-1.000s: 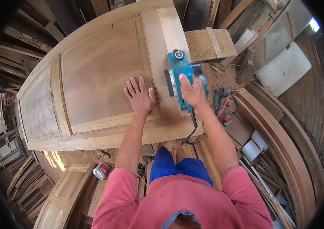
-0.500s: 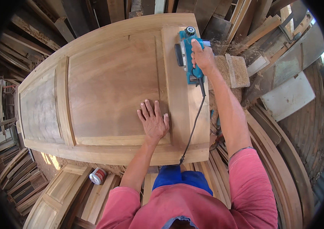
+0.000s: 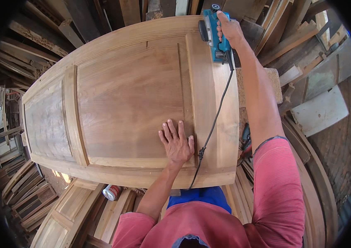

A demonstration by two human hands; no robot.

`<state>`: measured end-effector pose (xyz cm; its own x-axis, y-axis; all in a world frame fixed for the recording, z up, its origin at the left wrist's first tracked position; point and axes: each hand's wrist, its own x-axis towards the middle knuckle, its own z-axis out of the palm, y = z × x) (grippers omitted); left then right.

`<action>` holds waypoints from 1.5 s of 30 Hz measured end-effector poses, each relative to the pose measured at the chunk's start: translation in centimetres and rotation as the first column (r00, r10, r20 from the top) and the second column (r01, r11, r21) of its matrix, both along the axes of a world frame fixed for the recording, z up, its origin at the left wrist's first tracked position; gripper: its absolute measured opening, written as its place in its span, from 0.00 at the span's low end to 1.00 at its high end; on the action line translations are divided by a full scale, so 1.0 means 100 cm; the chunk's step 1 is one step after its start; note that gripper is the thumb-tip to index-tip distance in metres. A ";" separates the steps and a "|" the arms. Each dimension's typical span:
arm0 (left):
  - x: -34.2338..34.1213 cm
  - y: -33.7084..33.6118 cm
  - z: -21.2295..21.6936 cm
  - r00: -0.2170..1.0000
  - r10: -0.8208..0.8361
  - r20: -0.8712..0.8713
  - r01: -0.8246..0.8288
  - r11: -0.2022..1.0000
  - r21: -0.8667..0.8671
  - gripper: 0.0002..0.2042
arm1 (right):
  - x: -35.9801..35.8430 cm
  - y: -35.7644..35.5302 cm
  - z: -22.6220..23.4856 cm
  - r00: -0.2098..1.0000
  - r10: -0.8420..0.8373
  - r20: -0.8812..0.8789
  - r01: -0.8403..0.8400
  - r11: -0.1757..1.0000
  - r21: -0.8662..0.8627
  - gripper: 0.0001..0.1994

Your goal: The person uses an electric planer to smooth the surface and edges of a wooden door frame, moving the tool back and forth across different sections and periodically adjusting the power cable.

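Observation:
A panelled wooden door lies flat in front of me, with two recessed panels showing. My right hand grips the handle of a teal electric planer, which rests on the door's right-hand rail at the far corner. From the planer's rear a black power cord, knotted partway, trails back over the door toward my body. My left hand lies flat, fingers spread, on the larger panel near its lower right corner; it holds nothing.
A block covered in sawdust supports the right side. Planks lean all along the back. Nearer to me at lower left are a smaller panelled piece and a white and red tin. A white board lies at right.
My right hand has pushed the planer away from me along the rail to the far corner, the cord stretching after it. My left hand stays on the panel. The whole view has shifted slightly.

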<state>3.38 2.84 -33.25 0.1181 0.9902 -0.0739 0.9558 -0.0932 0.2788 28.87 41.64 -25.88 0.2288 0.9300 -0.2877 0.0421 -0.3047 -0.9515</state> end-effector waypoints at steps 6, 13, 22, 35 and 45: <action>-0.003 -0.002 -0.002 1.000 0.010 -0.015 -0.010 0.999 0.031 0.35 | -0.007 -0.056 0.001 0.993 0.026 -0.115 -0.033 0.998 -0.058 0.24; 0.004 -0.004 -0.010 0.999 0.022 -0.030 -0.018 0.993 0.113 0.33 | -0.018 -0.186 0.005 0.980 -0.013 -0.200 -0.007 0.995 -0.100 0.24; -0.031 -0.012 -0.022 0.995 -0.012 0.094 -0.007 0.982 0.190 0.31 | -0.040 -0.482 0.014 0.979 0.202 0.012 -0.200 0.976 -0.092 0.17; -0.043 -0.032 -0.014 0.994 0.093 -0.062 -0.083 0.986 0.141 0.32 | -0.055 -0.526 0.035 0.989 0.133 0.061 -0.127 0.988 -0.093 0.26; -0.044 -0.030 -0.006 0.995 0.075 -0.073 -0.062 0.985 0.161 0.32 | -0.059 -0.343 -0.001 0.995 0.097 0.019 -0.097 0.995 -0.007 0.27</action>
